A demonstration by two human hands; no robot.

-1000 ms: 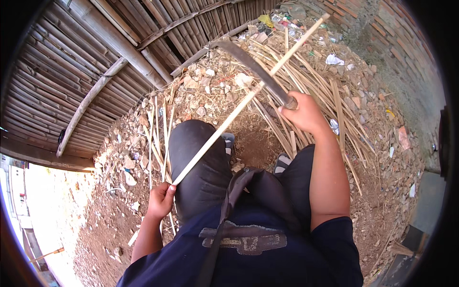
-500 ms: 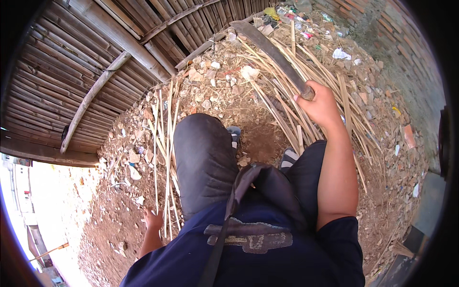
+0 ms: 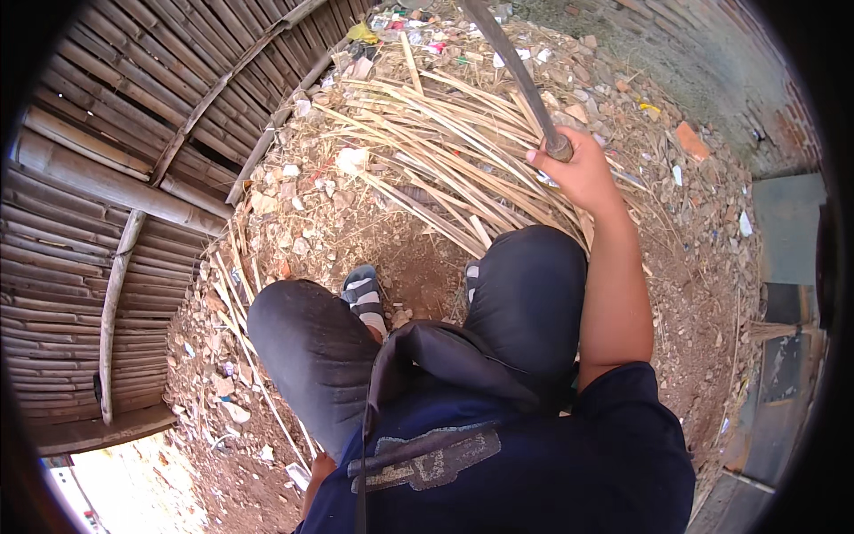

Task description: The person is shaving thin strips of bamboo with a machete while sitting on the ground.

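In my right hand (image 3: 583,169) is a machete (image 3: 516,67), gripped by its short handle. Its long, dark, slightly curved blade points up and away, and the tip runs out of the picture at the top. Beneath the blade lies a loose pile of split bamboo strips (image 3: 436,125) on the ground. Low at my left side, my left hand (image 3: 323,466) is only partly in sight beside my thigh, near the lower ends of a few more bamboo strips (image 3: 258,374). Its fingers are mostly hidden, so whether it holds anything is unclear.
A bamboo-slat wall (image 3: 80,240) stands at the left, and a brick wall (image 3: 676,53) at the far right. Stones and litter (image 3: 289,191) cover the dirt around my feet. Dark grey panels (image 3: 787,227) and a broom-like bundle (image 3: 769,330) are at the right.
My view has turned to the right. My right hand still grips the machete, its blade now more upright. My left hand has come in closer to my left thigh and shows less.
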